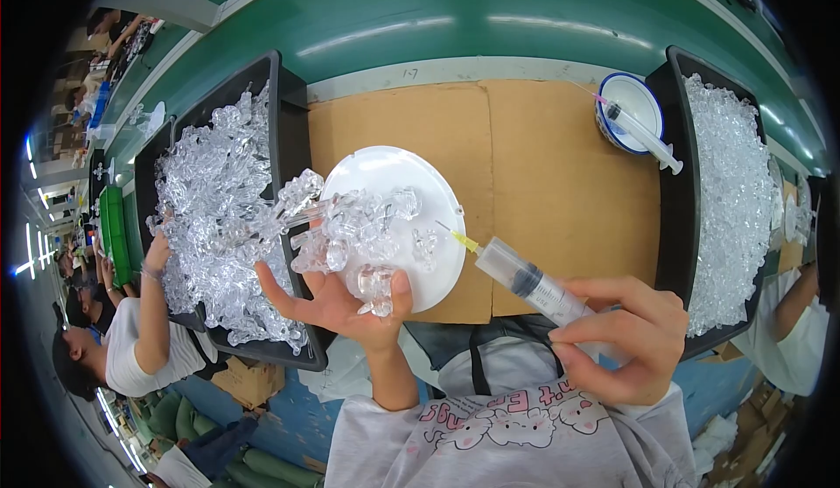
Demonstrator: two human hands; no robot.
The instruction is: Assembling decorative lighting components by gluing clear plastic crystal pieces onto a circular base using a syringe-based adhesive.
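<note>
My left hand [354, 313] is palm up over a white round plate [440, 199], its little finger side spread out. Several clear plastic pieces [350, 226] rest across its fingers, and one clear knob-like piece [376, 289] lies against the thumb. Between the thumb and fingers of my right hand [626, 339] is a syringe [534, 283] with a clear barrel and dark plunger tip. Its yellow-based needle points up and left, toward the plate, apart from the pieces. Another small clear piece [425, 245] shows over the plate between needle and left hand.
A black bin [293, 129] heaped with clear pieces stands at left; another black bin [675, 191] of smaller clear pieces is at right. A blue-rimmed white bowl [643, 94] carries a second syringe [646, 138]. Brown cardboard [569, 199] covers the bench. A co-worker's hand [157, 252] reaches into the left bin.
</note>
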